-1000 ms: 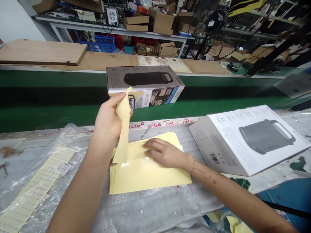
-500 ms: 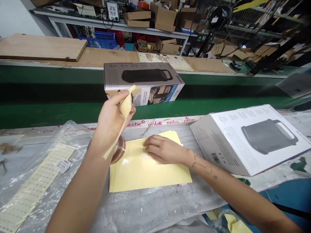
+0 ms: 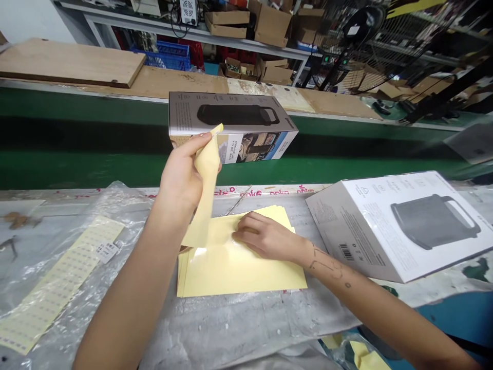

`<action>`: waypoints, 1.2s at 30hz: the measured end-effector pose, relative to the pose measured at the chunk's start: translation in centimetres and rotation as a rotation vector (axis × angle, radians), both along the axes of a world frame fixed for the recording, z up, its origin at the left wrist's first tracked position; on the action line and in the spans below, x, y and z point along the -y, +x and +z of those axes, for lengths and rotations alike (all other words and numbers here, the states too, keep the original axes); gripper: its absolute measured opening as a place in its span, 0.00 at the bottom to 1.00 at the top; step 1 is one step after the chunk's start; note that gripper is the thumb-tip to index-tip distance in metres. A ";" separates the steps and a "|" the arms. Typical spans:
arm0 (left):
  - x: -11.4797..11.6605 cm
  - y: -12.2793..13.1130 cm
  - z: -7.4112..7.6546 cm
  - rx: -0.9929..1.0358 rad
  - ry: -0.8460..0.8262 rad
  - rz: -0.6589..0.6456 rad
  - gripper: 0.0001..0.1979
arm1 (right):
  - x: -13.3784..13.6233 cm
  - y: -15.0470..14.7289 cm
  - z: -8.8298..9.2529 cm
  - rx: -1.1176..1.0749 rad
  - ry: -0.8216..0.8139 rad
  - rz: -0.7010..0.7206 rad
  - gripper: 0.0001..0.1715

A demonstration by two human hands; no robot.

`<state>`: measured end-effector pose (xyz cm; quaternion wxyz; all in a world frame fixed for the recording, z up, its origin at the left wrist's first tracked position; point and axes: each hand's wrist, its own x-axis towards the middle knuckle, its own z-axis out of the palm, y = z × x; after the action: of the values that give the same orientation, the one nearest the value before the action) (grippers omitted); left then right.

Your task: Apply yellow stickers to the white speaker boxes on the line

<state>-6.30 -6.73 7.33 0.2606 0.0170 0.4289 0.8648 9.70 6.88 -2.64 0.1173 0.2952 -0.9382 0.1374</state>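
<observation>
White wall (image 3: 34, 20), upper left | workbench (image 3: 150, 24) with cartons (image 3: 271, 23) behind | black fan (image 3: 364, 24) | blue patch (image 3: 458, 318), probably floor

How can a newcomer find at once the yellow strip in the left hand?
In front of the green channel, a stack of yellow sheets lies with the right hand on it. Above the stack's left end, the left hand holds the yellow strip. Unlike the flat sheets, it is narrow and hangs down.

Left hand (image 3: 183, 172) high; right hand (image 3: 267, 236) low
</observation>
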 end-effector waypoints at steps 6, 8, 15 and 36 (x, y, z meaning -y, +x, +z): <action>-0.3 0.0 -0.1 0.080 0.077 -0.001 0.12 | 0.3 0.2 -0.5 -0.047 -0.007 -0.035 0.10; -0.4 -0.1 -0.2 0.081 0.048 0.010 0.12 | 0.3 0.3 -0.5 -0.062 0.000 -0.037 0.10; 0.4 0.5 -0.1 -0.148 0.030 -0.246 0.05 | -0.4 2.6 -0.4 -0.187 -0.207 -0.059 0.06; -2.1 8.8 -2.1 -1.483 -0.541 -0.767 0.20 | -2.3 11.2 5.8 -0.367 -0.834 -0.484 0.17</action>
<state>2.53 -4.66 5.27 0.1826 0.6553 0.6428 0.3521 20.92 9.20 3.15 0.4161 0.0169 -0.8090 0.4149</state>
